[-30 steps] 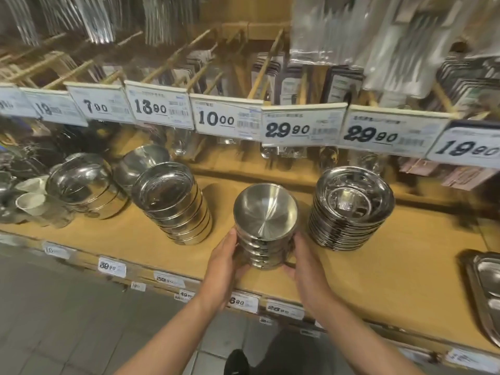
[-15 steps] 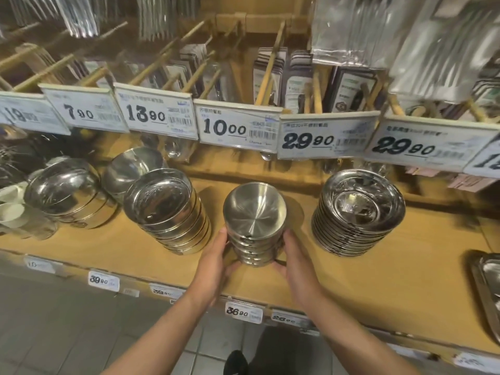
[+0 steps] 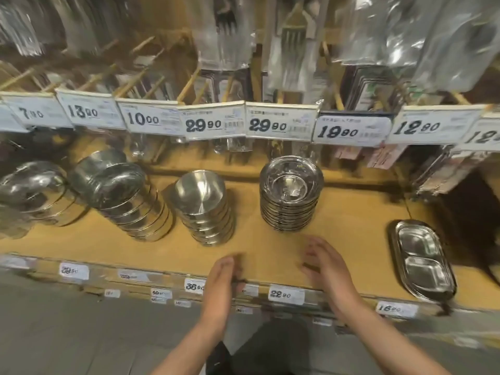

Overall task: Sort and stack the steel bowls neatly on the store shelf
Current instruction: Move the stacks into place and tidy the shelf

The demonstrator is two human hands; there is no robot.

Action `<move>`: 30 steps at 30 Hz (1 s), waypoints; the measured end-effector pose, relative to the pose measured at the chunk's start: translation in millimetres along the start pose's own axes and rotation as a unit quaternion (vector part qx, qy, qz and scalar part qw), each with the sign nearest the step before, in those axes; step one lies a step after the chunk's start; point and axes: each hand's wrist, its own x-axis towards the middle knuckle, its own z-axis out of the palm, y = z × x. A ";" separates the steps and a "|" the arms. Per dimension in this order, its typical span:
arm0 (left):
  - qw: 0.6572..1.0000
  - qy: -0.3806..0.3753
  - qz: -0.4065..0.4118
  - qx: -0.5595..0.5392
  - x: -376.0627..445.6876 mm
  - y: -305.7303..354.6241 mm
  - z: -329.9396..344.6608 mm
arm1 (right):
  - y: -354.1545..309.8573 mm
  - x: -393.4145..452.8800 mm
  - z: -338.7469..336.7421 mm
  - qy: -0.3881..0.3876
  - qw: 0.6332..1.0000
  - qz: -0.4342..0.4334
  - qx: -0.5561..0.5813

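A stack of small matte steel bowls (image 3: pixel 204 209) stands upright on the wooden shelf (image 3: pixel 351 226), left of centre. To its right rises a stack of wide-rimmed shiny steel bowls (image 3: pixel 290 197). A leaning stack of larger bowls (image 3: pixel 127 196) sits to the left, with more bowls (image 3: pixel 35 193) at the far left. My left hand (image 3: pixel 221 288) and my right hand (image 3: pixel 330 269) hover over the shelf's front edge, below the stacks, fingers apart and holding nothing. Both are blurred.
Steel divided trays (image 3: pixel 422 259) lie at the shelf's right end. A row of price tags (image 3: pixel 270 125) hangs above the bowls, with packaged cutlery (image 3: pixel 295 44) on pegs behind. Small price labels (image 3: pixel 284 294) line the shelf's front edge. Grey floor lies below.
Both hands let go of the small bowl stack and drew back toward the shelf's front edge, shifting right. The view has swung right, bringing the divided trays into sight.
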 end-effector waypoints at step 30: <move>0.979 -0.178 0.085 -0.054 95.1 32.2 170.3 | -41.6 74.9 -64.9 0.052 0.993 -0.061 0.088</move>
